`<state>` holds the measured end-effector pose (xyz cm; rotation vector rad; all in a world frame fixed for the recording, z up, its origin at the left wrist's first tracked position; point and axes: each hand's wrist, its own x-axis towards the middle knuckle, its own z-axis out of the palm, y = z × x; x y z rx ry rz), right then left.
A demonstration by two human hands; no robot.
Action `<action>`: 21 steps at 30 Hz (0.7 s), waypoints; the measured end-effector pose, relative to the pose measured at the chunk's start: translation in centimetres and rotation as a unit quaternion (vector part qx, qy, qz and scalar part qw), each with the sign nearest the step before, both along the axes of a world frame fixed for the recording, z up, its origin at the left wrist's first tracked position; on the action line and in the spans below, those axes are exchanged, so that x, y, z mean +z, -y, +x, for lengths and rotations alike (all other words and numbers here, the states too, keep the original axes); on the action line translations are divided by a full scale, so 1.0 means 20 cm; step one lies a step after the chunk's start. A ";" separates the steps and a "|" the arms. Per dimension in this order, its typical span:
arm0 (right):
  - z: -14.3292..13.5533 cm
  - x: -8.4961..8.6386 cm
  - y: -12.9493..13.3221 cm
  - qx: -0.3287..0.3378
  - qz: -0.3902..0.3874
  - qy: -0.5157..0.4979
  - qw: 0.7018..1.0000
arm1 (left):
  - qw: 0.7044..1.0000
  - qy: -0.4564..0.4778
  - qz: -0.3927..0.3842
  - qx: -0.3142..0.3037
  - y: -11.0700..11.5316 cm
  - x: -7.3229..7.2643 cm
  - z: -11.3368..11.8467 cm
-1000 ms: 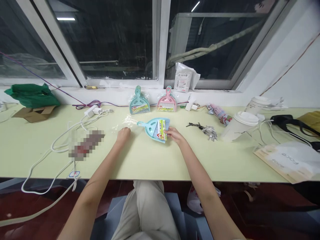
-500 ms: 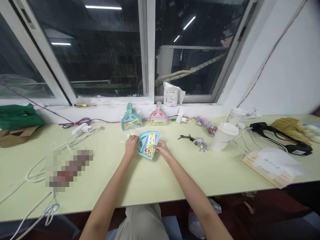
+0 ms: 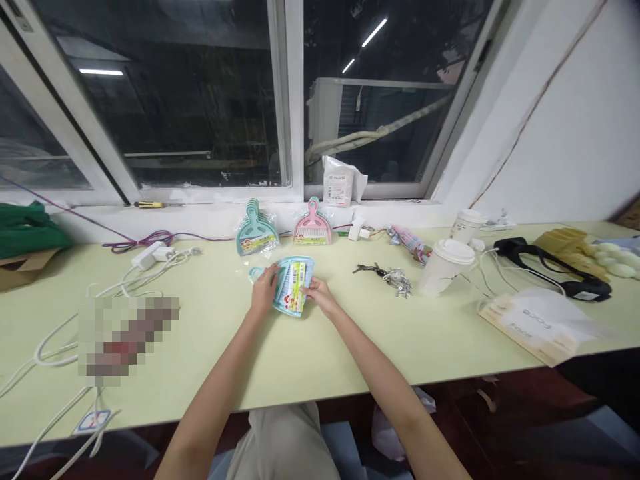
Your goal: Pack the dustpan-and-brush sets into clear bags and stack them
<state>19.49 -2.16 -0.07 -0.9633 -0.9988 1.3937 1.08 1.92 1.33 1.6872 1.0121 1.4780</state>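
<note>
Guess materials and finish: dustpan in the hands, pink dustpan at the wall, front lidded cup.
Held blue dustpan: likely molded plastic, smooth, thin rim.
Pink dustpan: probably similar plastic; shiny clear film around it.
Front cup: matte white, looks like printed paper, possibly plastic; lid likely plastic, raised rim.

Both my hands forward and close together

My left hand [image 3: 265,289] curls its fingers, back up; my right hand [image 3: 320,295] pinches inward, both forearms reaching up from the lower edge.
</note>
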 end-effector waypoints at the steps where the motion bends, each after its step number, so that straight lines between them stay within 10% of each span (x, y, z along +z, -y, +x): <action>1: -0.01 -0.01 0.00 -0.025 -0.003 -0.010 1.000 | 1.000 0.009 -0.008 -0.021 0.02 0.01 0.01; 4: -0.05 -0.06 -0.01 -0.092 -0.011 -0.045 0.995 | 0.999 0.025 -0.009 -0.031 0.07 0.03 0.04; 10: -0.08 -0.10 -0.01 -0.104 0.013 -0.105 0.989 | 0.932 0.191 -0.058 0.304 0.03 0.02 0.02; 15: -0.08 -0.08 0.00 -0.104 0.011 -0.121 0.987 | 0.919 0.310 -0.240 0.050 -0.06 -0.07 0.00; 21: -0.04 -0.08 0.00 -0.138 0.009 -0.125 0.982 | 0.926 0.271 -0.258 -0.054 -0.07 -0.11 -0.01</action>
